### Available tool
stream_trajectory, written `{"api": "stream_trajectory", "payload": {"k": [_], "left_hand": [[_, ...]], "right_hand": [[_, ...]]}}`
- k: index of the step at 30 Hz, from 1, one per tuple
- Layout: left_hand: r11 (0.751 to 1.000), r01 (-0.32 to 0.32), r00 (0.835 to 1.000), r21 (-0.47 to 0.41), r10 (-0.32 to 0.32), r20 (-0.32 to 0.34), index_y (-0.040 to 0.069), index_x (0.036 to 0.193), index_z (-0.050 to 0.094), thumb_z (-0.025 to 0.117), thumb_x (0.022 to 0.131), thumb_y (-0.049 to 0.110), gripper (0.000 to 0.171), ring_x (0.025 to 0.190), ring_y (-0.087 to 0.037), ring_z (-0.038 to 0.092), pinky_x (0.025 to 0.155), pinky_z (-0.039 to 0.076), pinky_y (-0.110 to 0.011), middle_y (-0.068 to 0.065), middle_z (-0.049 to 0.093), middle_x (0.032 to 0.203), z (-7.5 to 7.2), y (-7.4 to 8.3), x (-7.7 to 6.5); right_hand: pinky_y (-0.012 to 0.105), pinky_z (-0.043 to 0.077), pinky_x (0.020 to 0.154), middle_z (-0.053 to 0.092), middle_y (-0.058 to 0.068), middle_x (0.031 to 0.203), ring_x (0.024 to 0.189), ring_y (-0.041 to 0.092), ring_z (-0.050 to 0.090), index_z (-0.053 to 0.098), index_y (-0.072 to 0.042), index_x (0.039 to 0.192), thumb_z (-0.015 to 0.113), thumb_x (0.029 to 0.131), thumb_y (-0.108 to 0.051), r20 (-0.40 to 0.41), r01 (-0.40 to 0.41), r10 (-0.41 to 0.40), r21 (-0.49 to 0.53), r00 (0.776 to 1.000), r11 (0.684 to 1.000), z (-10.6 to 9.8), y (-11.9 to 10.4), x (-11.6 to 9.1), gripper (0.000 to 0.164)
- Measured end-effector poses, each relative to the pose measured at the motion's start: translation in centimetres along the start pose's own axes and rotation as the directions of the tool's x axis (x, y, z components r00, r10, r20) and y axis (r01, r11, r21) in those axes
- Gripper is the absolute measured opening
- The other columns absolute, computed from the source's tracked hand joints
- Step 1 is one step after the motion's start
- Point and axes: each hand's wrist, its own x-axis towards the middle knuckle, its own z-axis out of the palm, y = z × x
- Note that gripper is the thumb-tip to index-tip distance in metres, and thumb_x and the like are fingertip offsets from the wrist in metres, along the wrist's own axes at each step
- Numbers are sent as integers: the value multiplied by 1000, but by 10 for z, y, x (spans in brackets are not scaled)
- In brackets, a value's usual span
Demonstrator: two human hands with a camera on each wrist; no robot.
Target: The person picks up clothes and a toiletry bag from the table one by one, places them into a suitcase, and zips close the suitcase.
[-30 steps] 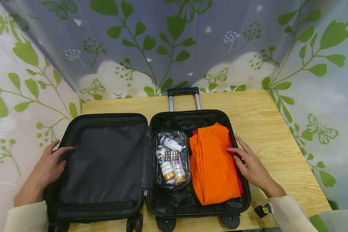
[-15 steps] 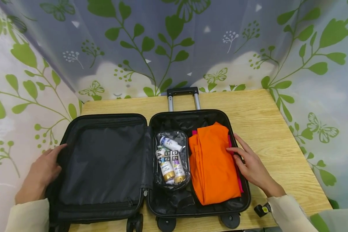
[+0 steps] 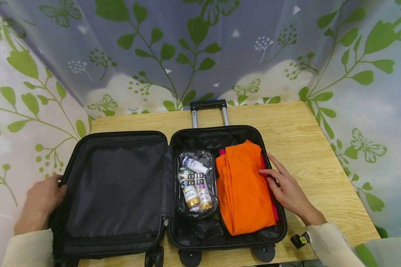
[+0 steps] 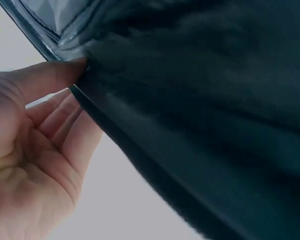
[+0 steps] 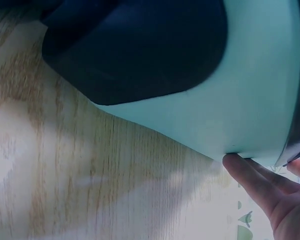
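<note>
A black-lined suitcase lies spread open, its left half (image 3: 117, 185) bare inside. My left hand (image 3: 41, 200) pinches that half's outer edge; in the left wrist view the thumb is on the lining (image 4: 200, 110) and the fingers are behind. My right hand (image 3: 292, 194) straddles the right rim, with index finger and thumb over it and other fingers against the pale green outer shell (image 5: 240, 100). Folded orange cloth (image 3: 242, 189) fills the right side of the right half, with pink cloth peeking out beneath. Beside it sits a clear toiletry pouch (image 3: 207, 159) with several small bottles.
The suitcase rests on a wooden table (image 3: 294, 129). Its pull handle (image 3: 208, 105) extends toward the back, and its wheels (image 3: 191, 257) face the front edge. Leaf-patterned curtains (image 3: 153, 66) close in the back and both sides. A small black device (image 3: 299, 240) is by the right cuff.
My left hand has drawn back from over the lining to the suitcase's outer left edge and now grips it. My right hand stays at the right rim. The view has shifted slightly.
</note>
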Motion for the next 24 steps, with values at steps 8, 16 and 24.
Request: {"api": "stream_trajectory", "payload": {"k": [8,16,24], "left_hand": [[1000,-6,1000,-19,6,4,-23,125,57,63,99,5,38,102,-69,62,83,50,-74,-45,67,116,-4,-3,-5],[997,-56,995,-56,60,85,-20,137,54,63,101,5,45,111,-67,62,88,49,-75,-44,66,125,-14,-5,-9],[988,-82,968,-128,109,227,-22,153,39,62,97,-3,64,121,-65,62,94,54,-71,-49,53,142,-20,-9,-17]], "right_hand": [[16,35,65,40,25,172,123,34,61,78,-7,125,66,99,13,2,6,-6,-5,1000,1000,3,1,2,35],[15,38,66,39,21,173,114,28,63,78,-7,125,66,99,12,11,-10,10,-11,1000,1000,5,3,3,34],[16,35,64,40,22,173,124,34,60,78,-6,124,65,99,13,1,-16,16,-9,1000,1000,5,2,3,33]]}}
